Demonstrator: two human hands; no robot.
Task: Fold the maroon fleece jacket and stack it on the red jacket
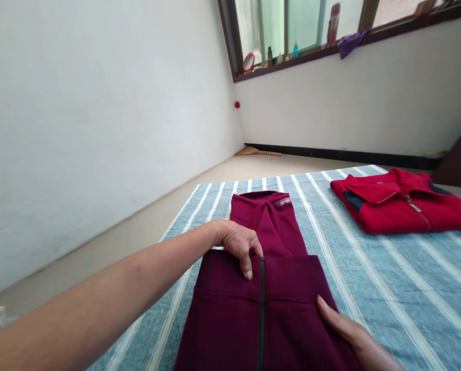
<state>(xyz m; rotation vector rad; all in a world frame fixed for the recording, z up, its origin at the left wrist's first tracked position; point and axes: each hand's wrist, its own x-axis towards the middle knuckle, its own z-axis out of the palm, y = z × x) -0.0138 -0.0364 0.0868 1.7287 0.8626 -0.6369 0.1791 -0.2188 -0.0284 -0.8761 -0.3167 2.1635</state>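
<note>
A maroon zip-up garment (230,319) lies in front of me, a dark zipper running down its middle to a wide band. My left hand (240,245) pinches the far edge of this band just left of the zipper, thumb on top and fingers tucked behind. At the right edge my right hand (342,324) grips the cloth, its thumb over the top and its other fingers hidden beneath. Beyond the band lies a narrower maroon piece (271,232) with an open top and "SPORT" lettering; I cannot tell whether both are one garment.
A folded red jacket (393,203) with a collar and zipper lies at the right on the blue-and-white striped sheet (369,273). A broom (257,151) rests on the floor in the corner. Bottles and a small red mirror (249,62) stand on the windowsill.
</note>
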